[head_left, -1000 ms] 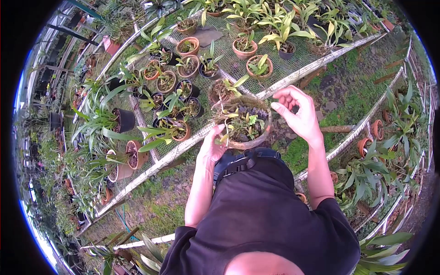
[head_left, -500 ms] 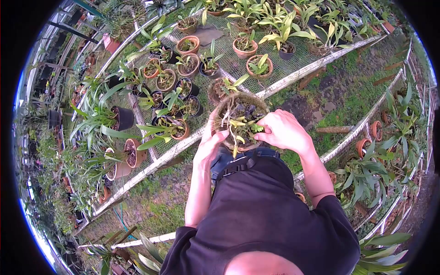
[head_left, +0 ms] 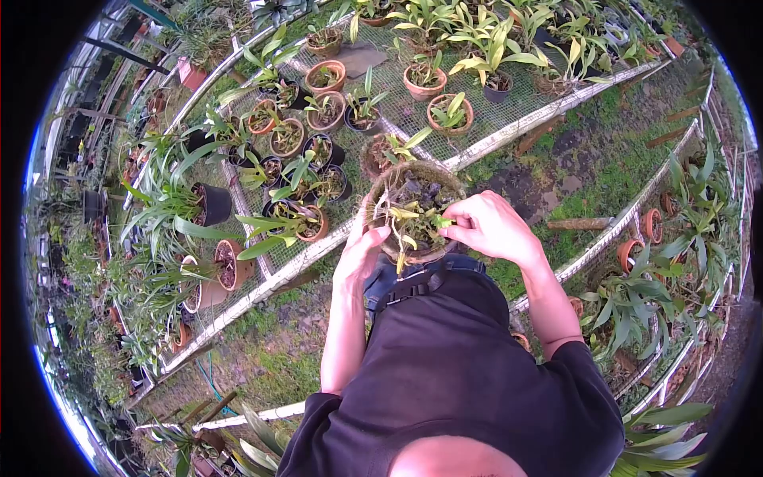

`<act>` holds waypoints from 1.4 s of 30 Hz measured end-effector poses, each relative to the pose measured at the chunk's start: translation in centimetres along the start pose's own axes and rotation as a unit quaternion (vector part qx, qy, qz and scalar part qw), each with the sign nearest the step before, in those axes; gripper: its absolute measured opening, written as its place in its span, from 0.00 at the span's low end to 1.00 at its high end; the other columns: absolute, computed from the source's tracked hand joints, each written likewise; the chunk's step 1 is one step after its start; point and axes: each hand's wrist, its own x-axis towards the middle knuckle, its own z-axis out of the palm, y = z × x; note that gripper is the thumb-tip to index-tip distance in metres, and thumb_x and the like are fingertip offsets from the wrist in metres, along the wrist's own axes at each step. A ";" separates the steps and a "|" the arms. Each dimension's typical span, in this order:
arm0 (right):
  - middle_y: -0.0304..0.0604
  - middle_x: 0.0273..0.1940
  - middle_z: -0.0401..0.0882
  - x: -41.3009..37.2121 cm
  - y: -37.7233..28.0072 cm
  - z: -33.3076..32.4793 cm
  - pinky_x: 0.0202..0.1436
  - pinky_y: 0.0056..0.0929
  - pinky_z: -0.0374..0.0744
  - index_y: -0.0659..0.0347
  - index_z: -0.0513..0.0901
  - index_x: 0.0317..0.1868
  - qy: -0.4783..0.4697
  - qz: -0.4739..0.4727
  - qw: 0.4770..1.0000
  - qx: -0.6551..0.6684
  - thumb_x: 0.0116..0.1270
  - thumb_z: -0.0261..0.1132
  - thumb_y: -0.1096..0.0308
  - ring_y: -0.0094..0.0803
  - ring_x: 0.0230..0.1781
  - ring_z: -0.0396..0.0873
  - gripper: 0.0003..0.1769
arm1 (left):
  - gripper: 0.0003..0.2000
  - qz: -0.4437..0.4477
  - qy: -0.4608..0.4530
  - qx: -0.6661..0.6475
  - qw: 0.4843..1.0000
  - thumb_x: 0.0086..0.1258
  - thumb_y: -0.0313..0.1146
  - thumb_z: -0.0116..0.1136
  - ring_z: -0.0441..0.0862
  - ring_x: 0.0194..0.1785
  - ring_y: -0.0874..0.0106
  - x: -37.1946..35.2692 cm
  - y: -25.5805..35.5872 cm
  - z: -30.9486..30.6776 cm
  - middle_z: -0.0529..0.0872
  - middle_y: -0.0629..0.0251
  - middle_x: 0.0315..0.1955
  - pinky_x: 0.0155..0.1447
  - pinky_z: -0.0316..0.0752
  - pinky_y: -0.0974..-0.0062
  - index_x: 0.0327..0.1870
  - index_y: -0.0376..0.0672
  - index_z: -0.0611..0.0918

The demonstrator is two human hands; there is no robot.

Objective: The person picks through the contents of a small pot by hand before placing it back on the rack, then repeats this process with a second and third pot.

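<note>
A round, mossy pot (head_left: 439,171) with dark potting material is held in front of my waist. Yellowish stems and small leaves (head_left: 405,213) lie across it, one yellow tip hanging over the near rim. My left hand (head_left: 364,246) grips the pot's left side, thumb over the rim. At the right side, the fingers of my right hand (head_left: 481,226) are pinched together on a small green leaf (head_left: 442,222) inside the rim.
Beyond the pot is a mesh bench with a white edge (head_left: 509,145), carrying several potted plants, among them a clay pot (head_left: 450,116) and a black pot (head_left: 213,205). Another bench (head_left: 612,246) with leafy plants stands at the right.
The stems and the yellow tip have shifted slightly left in the pot. My right hand has moved a little left, fingers still pinched. My left hand keeps its hold on the rim.
</note>
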 end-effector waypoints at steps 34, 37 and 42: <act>0.46 0.27 0.82 -0.8 -1.8 0.8 0.45 0.45 0.78 0.64 0.87 0.40 0.037 -0.038 0.991 -0.124 0.55 0.78 0.51 0.47 0.35 0.83 0.24 | 0.38 0.024 0.030 0.020 0.999 0.65 0.29 0.63 0.82 0.56 0.63 0.6 0.1 -0.2 0.80 0.55 0.58 0.62 0.80 0.59 0.77 0.38 0.60; 0.48 0.27 0.84 0.3 -2.0 0.2 0.44 0.46 0.79 0.66 0.87 0.38 -0.044 0.026 0.995 -0.082 0.54 0.79 0.54 0.49 0.34 0.84 0.22 | 0.42 0.013 0.010 0.021 1.000 0.65 0.27 0.62 0.76 0.65 0.61 0.7 0.3 -0.5 0.73 0.53 0.67 0.70 0.71 0.61 0.81 0.40 0.55; 0.48 0.24 0.81 1.8 -0.5 0.3 0.41 0.44 0.78 0.67 0.85 0.36 -0.077 0.102 0.990 -0.052 0.51 0.81 0.57 0.49 0.31 0.83 0.22 | 0.44 0.041 -0.018 0.063 0.997 0.63 0.26 0.61 0.66 0.76 0.62 0.8 0.8 0.4 0.67 0.53 0.74 0.79 0.60 0.63 0.82 0.40 0.55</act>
